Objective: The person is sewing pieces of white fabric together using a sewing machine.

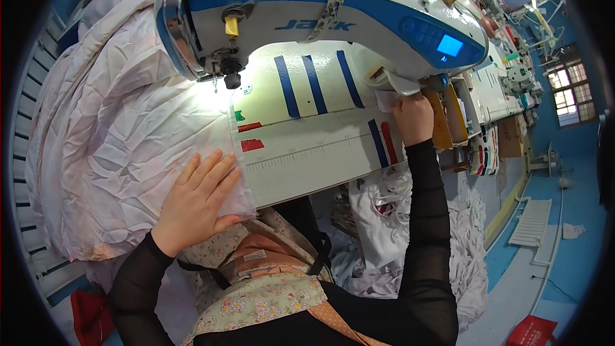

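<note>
A large pale, creased sheet of fabric [122, 122] covers the left of the sewing table, its straight edge running beside the needle area. My left hand [200, 195] lies flat on this fabric near its edge, fingers spread. Over the table stands a white and blue sewing machine [275, 16], its lamp lighting the fabric by the presser foot. At the right end of the machine bed, my right hand [415, 115] is closed on a small white piece [402, 84]; whether it is cloth or paper I cannot tell.
Blue tape strips [312, 83] and a printed ruler [301, 152] mark the table. Yellow-sided boxes [451, 115] stand just right of my right hand. White fabric [378, 218] hangs below the table, with a crumpled heap [471, 243] farther right. Slatted rails [29, 154] edge the left side.
</note>
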### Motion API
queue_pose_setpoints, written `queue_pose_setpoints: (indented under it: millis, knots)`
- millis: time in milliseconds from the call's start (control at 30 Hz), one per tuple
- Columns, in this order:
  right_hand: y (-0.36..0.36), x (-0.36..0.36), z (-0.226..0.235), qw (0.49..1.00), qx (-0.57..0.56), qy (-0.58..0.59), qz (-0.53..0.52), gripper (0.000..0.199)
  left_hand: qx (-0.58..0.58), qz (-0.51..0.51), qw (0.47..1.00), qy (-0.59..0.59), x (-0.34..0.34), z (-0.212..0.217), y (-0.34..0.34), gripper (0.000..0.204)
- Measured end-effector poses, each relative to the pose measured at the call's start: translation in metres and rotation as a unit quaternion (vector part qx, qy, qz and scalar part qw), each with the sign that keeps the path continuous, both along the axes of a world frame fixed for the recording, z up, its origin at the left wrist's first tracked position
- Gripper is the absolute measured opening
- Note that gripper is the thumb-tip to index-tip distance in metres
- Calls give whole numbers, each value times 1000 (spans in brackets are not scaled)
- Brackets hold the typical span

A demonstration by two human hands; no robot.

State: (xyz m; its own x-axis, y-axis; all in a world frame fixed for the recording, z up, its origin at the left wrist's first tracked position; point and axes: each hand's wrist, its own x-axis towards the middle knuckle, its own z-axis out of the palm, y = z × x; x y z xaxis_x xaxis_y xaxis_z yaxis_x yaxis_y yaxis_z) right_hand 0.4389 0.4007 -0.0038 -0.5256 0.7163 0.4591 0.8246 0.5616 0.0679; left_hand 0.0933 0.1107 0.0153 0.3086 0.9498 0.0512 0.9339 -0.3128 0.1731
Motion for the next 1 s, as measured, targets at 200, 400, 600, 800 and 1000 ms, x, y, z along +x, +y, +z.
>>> queue_pose_setpoints:
  millis: [200, 400, 600, 800, 1000]
  knots:
    - [0, 12, -2, 999, 12, 46, 26, 10, 10, -4, 1000, -25, -2, 1, -1, 74]
    - [-55, -19, 6, 957, -86, 275, 45, 2, 14, 6, 981, -192, -11, 0, -7, 67]
    - [-174, -127, 13, 743, -357, 538, 176, 7, 117, 99, 825, -544, 66, 17, 24, 44]
    - [-205, -153, 24, 621, -451, 596, 237, 20, 264, 89, 886, -371, 40, 6, 13, 21]
    - [-195, -144, 34, 822, -209, 377, 373, 20, 147, 182, 880, -413, 36, 12, -10, 16]
